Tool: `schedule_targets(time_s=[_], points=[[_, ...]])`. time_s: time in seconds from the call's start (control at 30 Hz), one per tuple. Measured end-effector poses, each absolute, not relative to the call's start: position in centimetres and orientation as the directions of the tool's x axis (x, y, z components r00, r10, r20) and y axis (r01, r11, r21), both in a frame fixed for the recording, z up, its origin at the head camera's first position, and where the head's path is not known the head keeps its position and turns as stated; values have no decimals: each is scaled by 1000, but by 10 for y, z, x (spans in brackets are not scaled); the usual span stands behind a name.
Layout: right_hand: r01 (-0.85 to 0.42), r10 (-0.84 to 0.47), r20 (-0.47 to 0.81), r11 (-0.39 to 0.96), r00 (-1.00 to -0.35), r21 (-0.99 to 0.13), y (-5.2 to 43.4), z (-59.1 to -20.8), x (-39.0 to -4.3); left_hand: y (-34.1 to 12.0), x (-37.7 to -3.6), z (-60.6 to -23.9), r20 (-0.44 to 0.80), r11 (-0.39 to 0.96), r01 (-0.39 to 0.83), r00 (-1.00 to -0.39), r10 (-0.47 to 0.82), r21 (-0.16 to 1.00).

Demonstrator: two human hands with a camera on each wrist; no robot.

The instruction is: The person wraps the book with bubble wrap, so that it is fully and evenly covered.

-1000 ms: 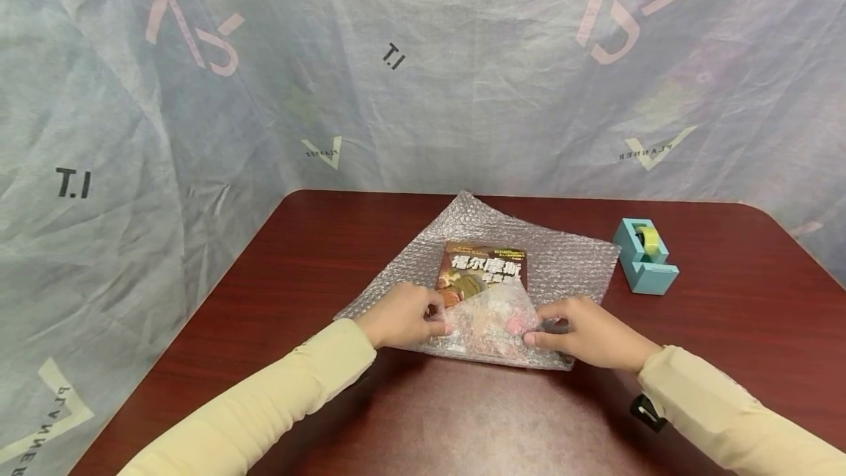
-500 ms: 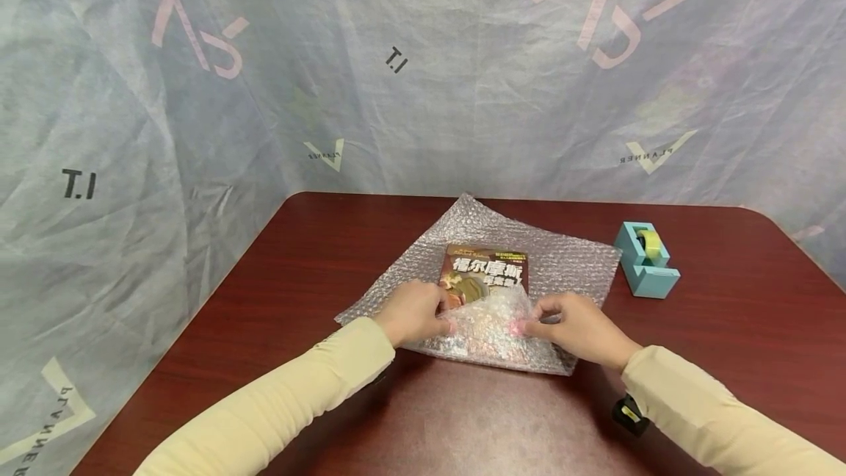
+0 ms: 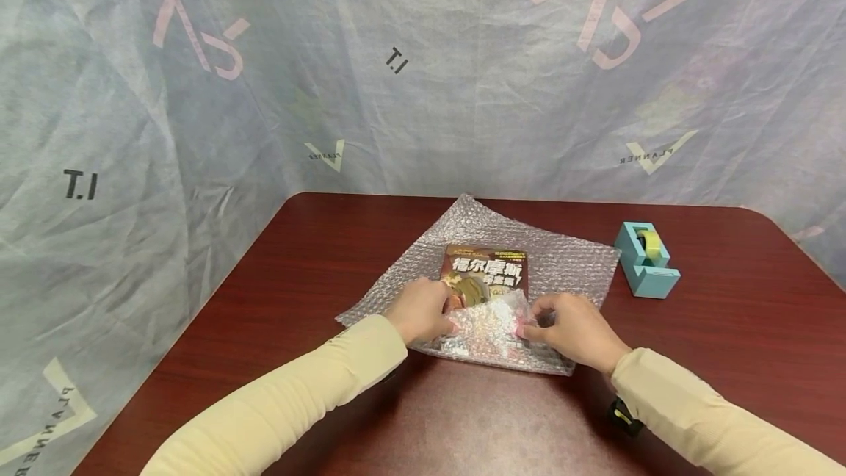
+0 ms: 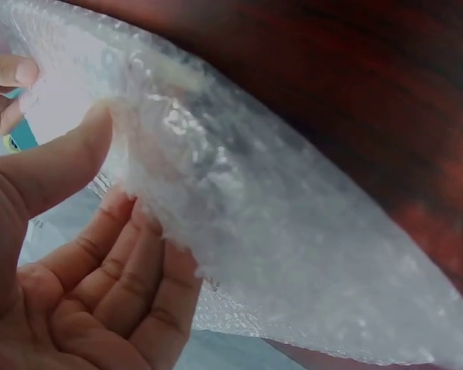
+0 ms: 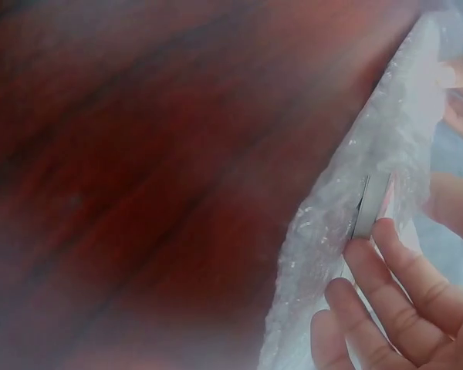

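Clear, dimpled bubble wrap lies spread under a dark-covered book, its near edge folded up. The left hand and right hand pinch that fold with curled fingers.

One book, one tape dispenser

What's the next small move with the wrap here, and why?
Probably carry the near flap further up over the book: both hands, left hand and right hand, pinch the folded bubble wrap edge, which covers only the book's lower part; the title half lies bare.
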State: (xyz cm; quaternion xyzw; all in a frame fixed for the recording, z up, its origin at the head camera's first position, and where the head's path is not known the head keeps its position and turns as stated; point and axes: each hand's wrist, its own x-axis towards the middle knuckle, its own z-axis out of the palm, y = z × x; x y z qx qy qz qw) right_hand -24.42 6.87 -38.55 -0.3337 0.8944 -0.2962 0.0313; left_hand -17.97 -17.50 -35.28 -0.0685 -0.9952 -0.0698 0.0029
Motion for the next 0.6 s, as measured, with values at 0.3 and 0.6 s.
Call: schedule_targets(time_s=[0.3,0.6], points=[[-585,-605,148,631,-782,-510,66,-382,-243,-165,-176,-356,28,979,200,-979,201,-39],[-575,-589,141,661,-796,-482,62,-380,-239,-148,-168,-363,56,869,464,-876,479,-174]])
